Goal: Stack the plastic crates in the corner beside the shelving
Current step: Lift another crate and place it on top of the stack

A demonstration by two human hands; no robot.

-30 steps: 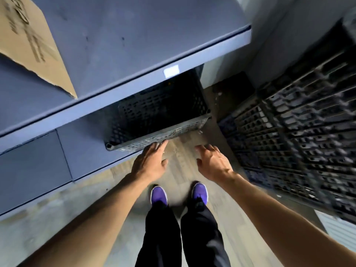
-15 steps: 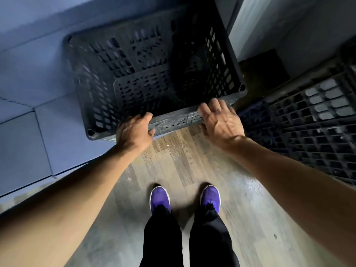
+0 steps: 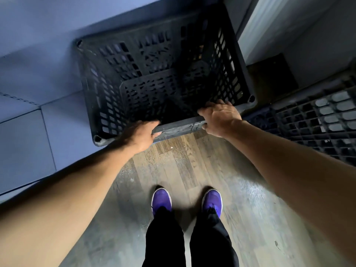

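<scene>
Hands are now closing on the near rim of the black perforated plastic crate [image 3: 165, 81], where a second ago they were only reaching toward it with open fingers and the crate was sitting further back under the grey-blue metal shelving [image 3: 38, 60]. Half a second ago the palms were just landing on the rim; now the left hand [image 3: 140, 134] is wrapping its fingers over the rim's left part, thumb underneath at the outer face, and the right hand [image 3: 219, 117] is curling over the rim nearer the right corner, thumb tucked below. Both grips are looking fairly closed on the rim, though the fingertips inside the crate are hidden.

That is suggesting the grasp is nearly settled and the lift or drag of this crate is about to begin; stacking itself is not yet done.

The crate is sitting directly ahead of both hands, its open top facing the camera, its left wall beside the shelving and its right corner near the stack of dark latticed plastic crates [image 3: 316, 120] lying to the right. The wood-plank floor [image 3: 185, 170] and the person's purple shoes [image 3: 161, 199] are showing below, well apart from the crate.
</scene>
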